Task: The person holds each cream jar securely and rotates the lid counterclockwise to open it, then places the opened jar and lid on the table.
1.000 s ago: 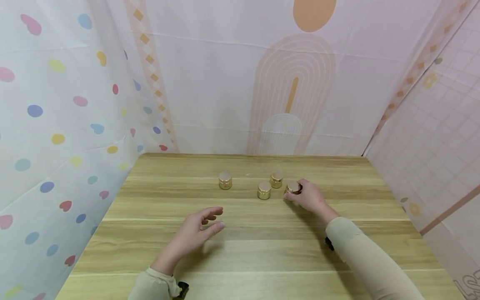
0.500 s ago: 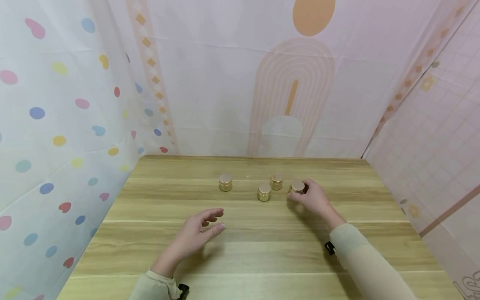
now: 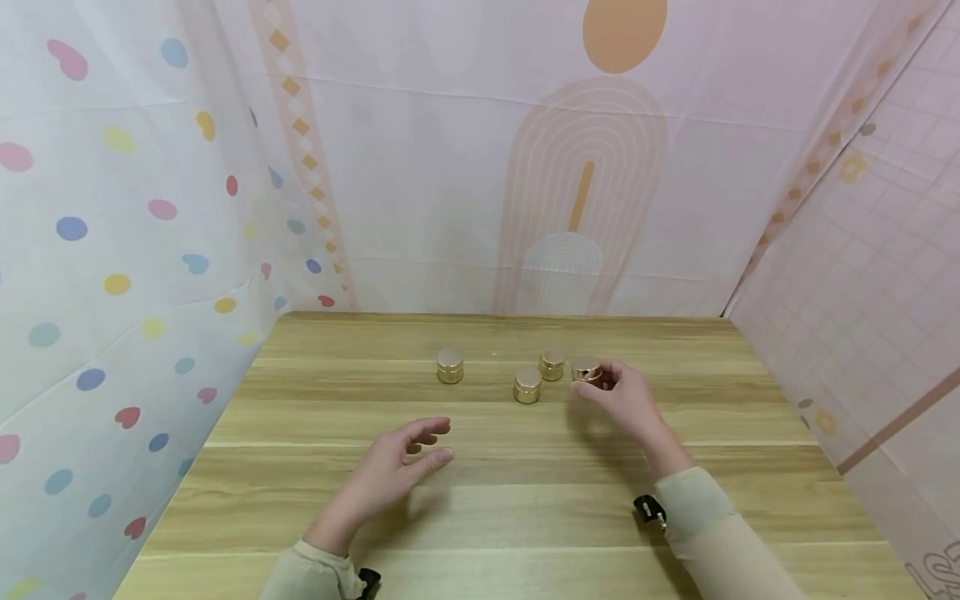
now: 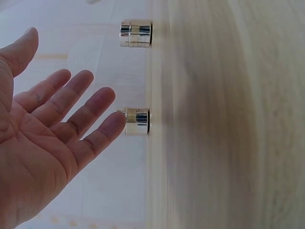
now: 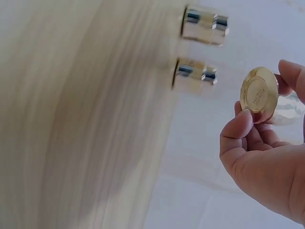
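A small, shiny gold round jar (image 3: 586, 368) is pinched between the thumb and fingers of my right hand (image 3: 624, 402), at the right of the group. The right wrist view shows the held jar's flat base (image 5: 258, 95), with tiny stamped marks, off the tabletop. Just left of it stand two matching gold jars, one nearer (image 3: 527, 387) and one farther back (image 3: 552, 365). Another gold jar (image 3: 450, 367) stands apart on the left. My left hand (image 3: 390, 467) hovers over the front of the table, fingers loosely bent and thumb apart, touching nothing.
Everything stands on a light wood-grain table (image 3: 480, 517). A patterned white cloth (image 3: 420, 192) hangs behind its back edge. Dotted cloth (image 3: 150, 275) borders the left, and a pale grid-patterned cloth (image 3: 877, 275) the right.
My right hand moved slightly right with the gold jar, then back left and a little upward. The left hand and the other jars stay practically where they were.
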The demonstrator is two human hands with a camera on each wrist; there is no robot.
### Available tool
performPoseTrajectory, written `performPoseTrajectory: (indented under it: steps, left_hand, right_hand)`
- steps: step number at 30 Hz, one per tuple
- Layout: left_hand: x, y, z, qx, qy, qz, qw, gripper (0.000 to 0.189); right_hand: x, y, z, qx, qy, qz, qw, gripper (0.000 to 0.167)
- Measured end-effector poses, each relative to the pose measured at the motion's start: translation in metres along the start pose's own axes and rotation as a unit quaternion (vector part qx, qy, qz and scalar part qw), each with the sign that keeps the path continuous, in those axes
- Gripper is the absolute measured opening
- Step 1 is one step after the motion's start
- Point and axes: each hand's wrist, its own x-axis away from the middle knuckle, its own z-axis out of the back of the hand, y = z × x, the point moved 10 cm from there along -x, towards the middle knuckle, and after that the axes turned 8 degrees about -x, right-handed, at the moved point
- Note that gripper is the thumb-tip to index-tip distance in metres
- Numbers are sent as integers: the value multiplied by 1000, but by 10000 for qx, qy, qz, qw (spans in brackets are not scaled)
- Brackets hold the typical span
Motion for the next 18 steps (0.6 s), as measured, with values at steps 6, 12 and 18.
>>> performPoseTrajectory:
  steps: [6,12,18]
  left_hand:
    - [-3,6,-3,78,-33,-92,9999,51]
    - [-11,20,-6,14,123,-242,9996,47]
    - [-27,47,-9,-106,226,-493,9985,49]
  right_hand:
    - [12,-13,-10,-338,-9,158,9993,42]
    - [29,-32,-31,-397,-330,365,9980,35]
    - [44,-56,-65,-261,-944,852,9915,32]
